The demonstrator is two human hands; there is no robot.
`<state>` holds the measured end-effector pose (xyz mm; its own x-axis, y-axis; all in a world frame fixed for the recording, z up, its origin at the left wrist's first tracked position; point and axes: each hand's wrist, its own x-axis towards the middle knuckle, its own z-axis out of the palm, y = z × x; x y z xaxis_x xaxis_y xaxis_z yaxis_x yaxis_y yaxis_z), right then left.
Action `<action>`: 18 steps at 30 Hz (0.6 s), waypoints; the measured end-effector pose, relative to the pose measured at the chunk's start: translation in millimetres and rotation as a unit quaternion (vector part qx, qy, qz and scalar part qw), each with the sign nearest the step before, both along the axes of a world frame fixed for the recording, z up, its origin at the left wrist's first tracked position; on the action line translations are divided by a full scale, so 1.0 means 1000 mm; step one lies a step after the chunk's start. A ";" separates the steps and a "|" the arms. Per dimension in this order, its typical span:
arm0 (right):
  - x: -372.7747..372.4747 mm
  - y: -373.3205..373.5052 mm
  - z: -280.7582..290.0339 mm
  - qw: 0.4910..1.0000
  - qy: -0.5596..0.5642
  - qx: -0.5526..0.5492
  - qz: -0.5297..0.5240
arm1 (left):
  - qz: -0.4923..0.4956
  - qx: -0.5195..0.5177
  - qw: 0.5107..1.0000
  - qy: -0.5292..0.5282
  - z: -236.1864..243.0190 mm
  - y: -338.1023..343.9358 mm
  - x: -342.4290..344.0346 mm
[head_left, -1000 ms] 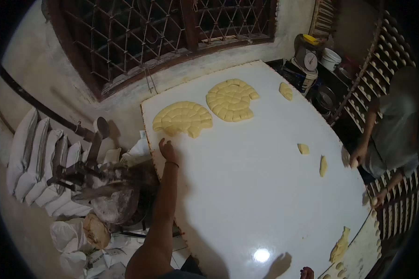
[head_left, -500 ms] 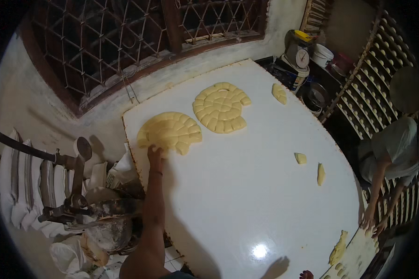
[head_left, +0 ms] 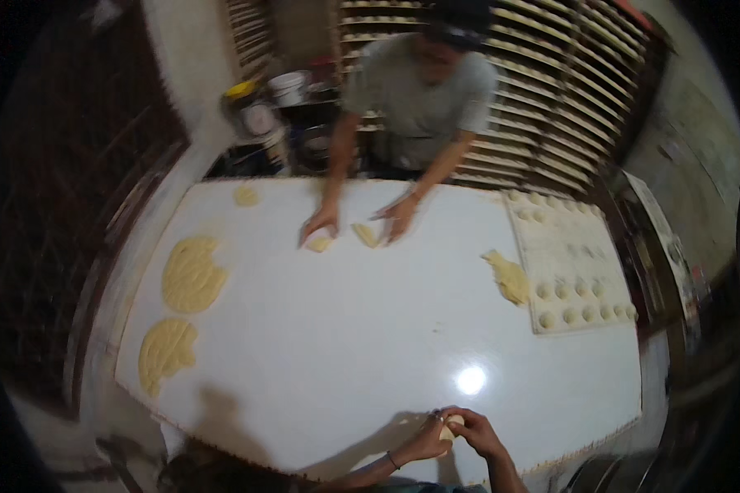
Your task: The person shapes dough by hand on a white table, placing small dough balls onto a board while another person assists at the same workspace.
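At the near edge of the table (head_left: 337,345), a small piece of pale yellow dough (head_left: 450,433) is pinched between my two hands. My left hand (head_left: 420,441) closes on its left side, and the fingers of my right hand (head_left: 477,432) wrap its right side. Two scored, flattened rounds of dough lie at the left, a farther one (head_left: 191,278) and a nearer one (head_left: 164,353), each with pieces gone from its edge. Across the table, a co-worker's hands touch or hover by two dough pieces, one chunk (head_left: 319,244) and one strip (head_left: 364,235).
To the right, a pale board (head_left: 567,256) bears rows of small dough balls. Beside it lies an irregular dough scrap (head_left: 511,279). Another piece (head_left: 245,195) rests near the far left corner. Behind the co-worker (head_left: 423,90) stand racks (head_left: 534,99) of dough balls, a scale (head_left: 259,119) and a white bucket (head_left: 289,88).
My view has swung to the right. My left hand has left the nearer dough round and now holds a piece with my right. The co-worker has moved from the board to the loose pieces.
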<state>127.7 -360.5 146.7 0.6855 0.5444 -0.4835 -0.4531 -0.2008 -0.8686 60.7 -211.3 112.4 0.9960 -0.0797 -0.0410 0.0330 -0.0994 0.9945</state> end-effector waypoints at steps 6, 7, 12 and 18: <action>0.039 -0.170 0.027 0.949 -0.131 -0.037 -0.283 | -0.173 -0.129 0.970 0.110 0.021 -0.093 0.067; 0.047 -0.207 0.023 0.917 -0.101 0.056 -0.383 | -0.254 -0.197 0.932 0.169 0.011 -0.105 0.074; 0.043 -0.386 -0.006 0.861 -0.056 0.258 -0.435 | -0.128 0.254 0.959 -0.020 -0.039 -0.166 0.094; 0.064 -0.356 -0.081 0.654 -0.421 -0.463 -0.424 | -0.126 0.356 0.909 -0.178 -0.061 -0.206 0.082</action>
